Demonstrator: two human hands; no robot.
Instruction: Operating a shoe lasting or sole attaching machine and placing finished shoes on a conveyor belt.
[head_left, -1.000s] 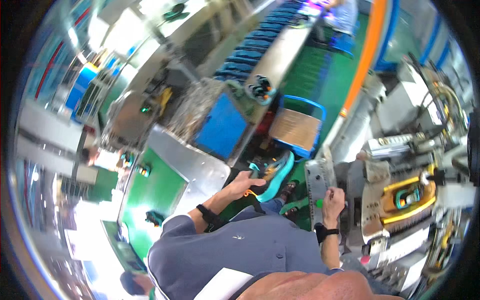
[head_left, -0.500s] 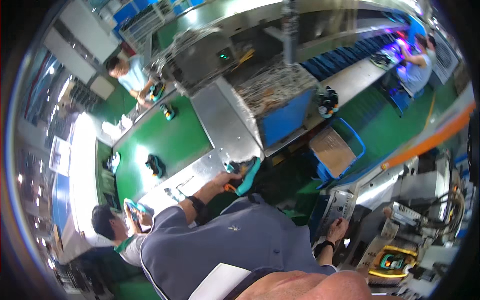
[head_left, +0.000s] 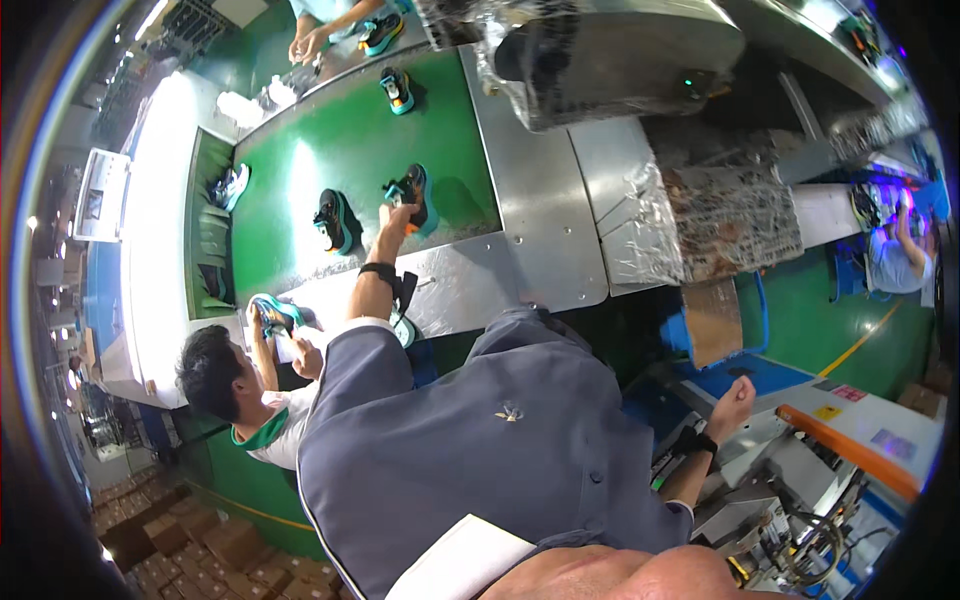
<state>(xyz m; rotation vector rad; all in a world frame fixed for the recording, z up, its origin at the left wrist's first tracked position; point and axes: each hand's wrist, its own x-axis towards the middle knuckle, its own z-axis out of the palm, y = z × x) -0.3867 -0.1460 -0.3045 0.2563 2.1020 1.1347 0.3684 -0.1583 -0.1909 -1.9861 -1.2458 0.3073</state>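
My left fingers [head_left: 401, 212] clamp a shoe [head_left: 417, 188], seemingly placing it beneath them; letting go needs steadiness; right fingers [head_left: 742, 388] curled together

Bright; white glare streak on green surface [head_left: 448, 140], white panel [head_left: 160, 220] blown out (corners black, edges bowed).

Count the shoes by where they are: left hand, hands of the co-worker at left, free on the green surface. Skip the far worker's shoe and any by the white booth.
Left hand: 1 held shoe
Co-worker's hands: 1 co-worker's shoe
Green surface: 2 (nearer loose shoe, farther loose shoe)
Total: 4 shoes
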